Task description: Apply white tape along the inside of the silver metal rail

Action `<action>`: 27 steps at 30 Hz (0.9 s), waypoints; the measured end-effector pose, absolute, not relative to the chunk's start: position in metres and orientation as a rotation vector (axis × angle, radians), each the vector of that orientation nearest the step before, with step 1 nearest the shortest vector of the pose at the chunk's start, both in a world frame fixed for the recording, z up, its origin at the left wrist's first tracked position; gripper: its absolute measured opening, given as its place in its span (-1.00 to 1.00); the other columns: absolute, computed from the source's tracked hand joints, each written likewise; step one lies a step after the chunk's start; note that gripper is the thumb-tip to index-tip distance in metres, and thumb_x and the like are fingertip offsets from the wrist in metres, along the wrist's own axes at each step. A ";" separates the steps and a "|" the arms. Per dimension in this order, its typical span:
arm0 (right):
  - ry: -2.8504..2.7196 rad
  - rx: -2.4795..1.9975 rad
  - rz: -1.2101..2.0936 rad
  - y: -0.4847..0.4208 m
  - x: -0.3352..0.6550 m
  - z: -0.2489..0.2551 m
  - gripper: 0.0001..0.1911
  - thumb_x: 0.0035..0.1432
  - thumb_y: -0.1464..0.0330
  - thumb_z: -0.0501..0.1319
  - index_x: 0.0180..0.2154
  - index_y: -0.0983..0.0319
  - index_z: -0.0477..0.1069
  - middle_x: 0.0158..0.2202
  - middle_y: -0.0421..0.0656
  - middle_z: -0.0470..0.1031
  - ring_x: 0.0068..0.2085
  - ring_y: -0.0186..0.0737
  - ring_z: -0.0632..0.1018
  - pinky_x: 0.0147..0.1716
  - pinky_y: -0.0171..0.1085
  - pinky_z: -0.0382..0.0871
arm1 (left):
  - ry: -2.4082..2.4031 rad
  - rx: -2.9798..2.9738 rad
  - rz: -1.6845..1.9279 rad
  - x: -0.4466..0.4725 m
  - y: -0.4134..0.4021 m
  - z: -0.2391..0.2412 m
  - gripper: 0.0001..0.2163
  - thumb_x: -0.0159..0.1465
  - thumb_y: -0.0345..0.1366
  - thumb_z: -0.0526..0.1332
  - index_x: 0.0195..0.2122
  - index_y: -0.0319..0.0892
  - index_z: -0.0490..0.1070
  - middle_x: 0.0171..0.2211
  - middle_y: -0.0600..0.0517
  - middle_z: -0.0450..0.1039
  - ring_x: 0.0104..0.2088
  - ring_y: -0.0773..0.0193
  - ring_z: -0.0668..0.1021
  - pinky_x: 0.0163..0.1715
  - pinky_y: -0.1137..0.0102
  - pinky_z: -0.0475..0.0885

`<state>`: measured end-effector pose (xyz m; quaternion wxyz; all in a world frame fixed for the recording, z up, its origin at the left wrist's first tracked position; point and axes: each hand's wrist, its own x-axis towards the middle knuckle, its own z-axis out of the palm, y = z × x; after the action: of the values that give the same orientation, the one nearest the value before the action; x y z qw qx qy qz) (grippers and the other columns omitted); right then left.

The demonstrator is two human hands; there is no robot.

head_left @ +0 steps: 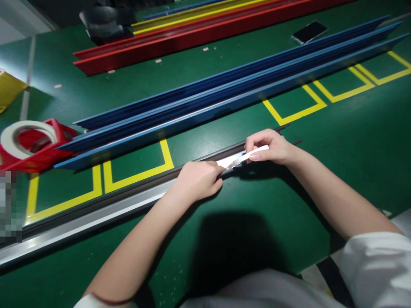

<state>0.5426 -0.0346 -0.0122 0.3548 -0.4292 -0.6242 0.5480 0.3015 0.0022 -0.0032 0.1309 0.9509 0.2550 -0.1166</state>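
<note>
A long silver and dark metal rail (pixel 96 214) lies across the green floor from lower left to the middle. A short strip of white tape (pixel 244 156) stretches over the rail between my hands. My left hand (pixel 197 179) is closed, its fingertips pressing the strip's left end onto the rail. My right hand (pixel 271 146) pinches the strip's right end and holds it slightly above the rail.
Several long blue rails (pixel 224 92) lie beyond, with red and yellow ones (pixel 192 34) farther back. A red tape dispenser with a white roll (pixel 30 143) sits at the left. A phone (pixel 310 32) rests at the top right. Yellow lines (pixel 295 113) mark the floor.
</note>
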 end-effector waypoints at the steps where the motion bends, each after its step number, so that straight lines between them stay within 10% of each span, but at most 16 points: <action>1: -1.614 -1.109 1.423 -0.035 0.542 -0.012 -0.77 0.01 0.29 0.35 -0.47 0.35 0.45 -0.56 -0.22 0.44 -0.53 -0.45 0.36 -0.55 -0.43 0.11 | 0.736 2.751 -0.331 0.301 0.002 -0.004 -0.68 0.29 -0.20 0.01 -0.01 0.00 0.43 -0.16 0.01 0.52 -0.20 0.15 0.57 -0.39 0.40 0.38; 27: -1.454 -0.992 1.586 -0.034 0.542 -0.018 -0.78 0.01 0.32 0.20 -0.39 0.35 0.52 -0.47 -0.15 0.52 -0.48 -0.33 0.41 -0.49 -0.36 0.16 | 0.632 2.784 -0.293 0.300 0.004 -0.008 -0.70 0.31 -0.23 -0.02 0.06 0.03 0.27 -0.11 0.09 0.50 -0.18 0.18 0.57 -0.39 0.39 0.38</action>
<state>0.5422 -0.0336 -0.0183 0.3766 -0.3878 -0.5683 0.6203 0.2997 0.0040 -0.0081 0.1353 0.9611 0.2183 -0.1013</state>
